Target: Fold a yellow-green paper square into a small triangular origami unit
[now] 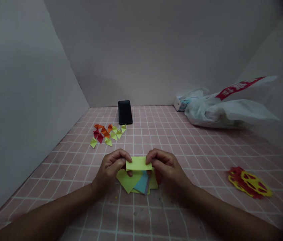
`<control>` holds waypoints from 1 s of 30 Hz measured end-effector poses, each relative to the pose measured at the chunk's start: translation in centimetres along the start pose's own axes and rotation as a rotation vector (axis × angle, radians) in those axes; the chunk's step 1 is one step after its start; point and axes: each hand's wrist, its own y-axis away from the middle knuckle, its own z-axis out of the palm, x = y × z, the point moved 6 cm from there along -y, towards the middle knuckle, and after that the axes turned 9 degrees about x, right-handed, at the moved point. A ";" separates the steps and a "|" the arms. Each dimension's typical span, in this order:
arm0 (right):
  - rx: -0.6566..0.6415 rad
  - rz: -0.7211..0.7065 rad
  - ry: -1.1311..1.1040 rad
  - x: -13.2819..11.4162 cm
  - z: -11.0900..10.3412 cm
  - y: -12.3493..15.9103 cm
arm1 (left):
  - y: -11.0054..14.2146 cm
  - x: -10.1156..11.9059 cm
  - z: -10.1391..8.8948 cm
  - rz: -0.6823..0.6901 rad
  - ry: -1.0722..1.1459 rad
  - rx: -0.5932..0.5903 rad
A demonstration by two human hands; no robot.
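A pale yellow sheet of paper (138, 164), folded into a long rectangle, is held up level between both hands. My left hand (112, 164) pinches its left end with thumb and fingers. At the opposite end, my right hand (163, 164) grips it the same way. Beneath the folded paper lies a loose pile of coloured paper sheets (130, 182), with yellow, blue, purple and red showing; the hands and the held paper cover part of it. Small folded paper pieces (105, 133) in yellow, orange and red are grouped farther off to the left.
A black phone (125, 112) leans at the back of the pink checked tablecloth (156, 140). White plastic bags (219, 112) and a patterned box (180, 103) stand back right. Red and yellow paper cut-outs (249, 182) lie at the right. Pale walls enclose the table.
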 end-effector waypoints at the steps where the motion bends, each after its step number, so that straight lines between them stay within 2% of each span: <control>1: -0.006 -0.010 -0.001 0.0 0.0 0.0 | 0.0 0.1 0.0 0.005 0.001 -0.003; 15: -0.004 -0.034 0.002 0.0 -0.1 -0.3 | -0.4 0.4 0.1 0.053 -0.050 0.109; 20: 0.020 0.055 -0.088 0.3 0.0 -0.4 | -0.5 0.7 0.3 0.074 -0.105 0.073; 24: 0.000 0.176 -0.205 0.7 0.3 -0.6 | -0.5 1.2 0.4 0.224 -0.219 -0.006; 27: -0.004 0.222 -0.286 1.0 0.4 -0.6 | -0.3 2.1 0.7 0.438 -0.375 -0.052; 30: -0.023 0.218 -0.339 1.2 0.6 -0.6 | 0.3 3.1 0.9 0.645 -0.499 -0.017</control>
